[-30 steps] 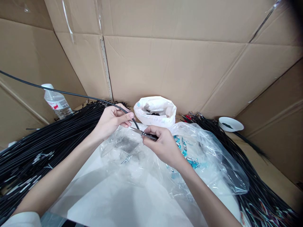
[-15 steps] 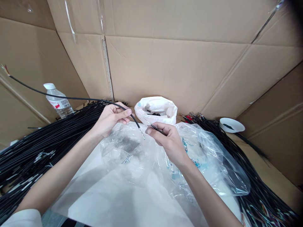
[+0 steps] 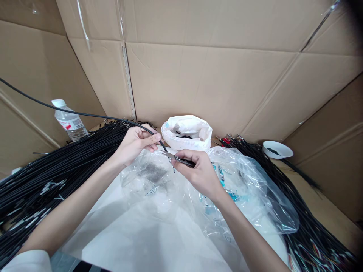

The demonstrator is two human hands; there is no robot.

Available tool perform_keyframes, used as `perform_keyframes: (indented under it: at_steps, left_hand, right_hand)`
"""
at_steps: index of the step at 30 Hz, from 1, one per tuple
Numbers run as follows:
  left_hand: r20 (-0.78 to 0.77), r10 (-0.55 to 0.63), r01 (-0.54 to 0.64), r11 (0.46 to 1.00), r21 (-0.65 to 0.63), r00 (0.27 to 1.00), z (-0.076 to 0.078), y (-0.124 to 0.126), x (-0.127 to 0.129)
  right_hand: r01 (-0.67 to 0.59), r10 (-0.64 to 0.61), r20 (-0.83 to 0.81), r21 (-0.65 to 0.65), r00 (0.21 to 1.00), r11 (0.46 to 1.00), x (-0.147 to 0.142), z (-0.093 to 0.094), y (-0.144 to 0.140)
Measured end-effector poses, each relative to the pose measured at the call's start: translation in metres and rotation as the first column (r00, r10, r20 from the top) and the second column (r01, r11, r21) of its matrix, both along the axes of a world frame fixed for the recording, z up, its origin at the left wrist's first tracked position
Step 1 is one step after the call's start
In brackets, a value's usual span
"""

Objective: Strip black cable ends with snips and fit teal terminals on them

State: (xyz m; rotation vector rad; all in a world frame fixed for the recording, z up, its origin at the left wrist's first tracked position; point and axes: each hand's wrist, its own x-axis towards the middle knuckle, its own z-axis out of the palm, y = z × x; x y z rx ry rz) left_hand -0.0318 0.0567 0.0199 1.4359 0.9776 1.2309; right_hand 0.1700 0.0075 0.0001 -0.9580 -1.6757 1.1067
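Cardboard walls (image 3: pixel 215 75) stand around the counter (image 3: pixel 136 241). Over a clear plastic bag (image 3: pixel 249 189), the left hand (image 3: pixel 134 143) pinches a black cable (image 3: pixel 85 114) near its end, fingers closed on it. The right hand (image 3: pixel 198 172) grips small metal cutters (image 3: pixel 177 158), whose tips meet the cable end. Black cable bundles (image 3: pixel 56 166) lie at the left.

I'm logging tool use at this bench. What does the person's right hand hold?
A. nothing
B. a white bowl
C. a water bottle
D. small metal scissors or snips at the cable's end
D: the right hand grips a small metal cutting tool at the end of the black cable pinched by the left hand.
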Motion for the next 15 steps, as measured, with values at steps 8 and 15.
perform_keyframes:
  at_steps: [8, 15]
  left_hand:
    - [0.002, -0.004, 0.004, 1.000, 0.013, 1.000, -0.0028, 0.0003, -0.0008]
    - [0.019, 0.001, -0.001, 1.000, 0.011, 1.000, -0.0034, -0.0013, 0.0026]
  right_hand:
    - [-0.026, 0.026, -0.008, -0.039, 1.000, 0.999, -0.0008, -0.0010, 0.0058]
    - [-0.042, 0.042, 0.003, -0.071, 0.999, 0.997, -0.0048, -0.0020, 0.0056]
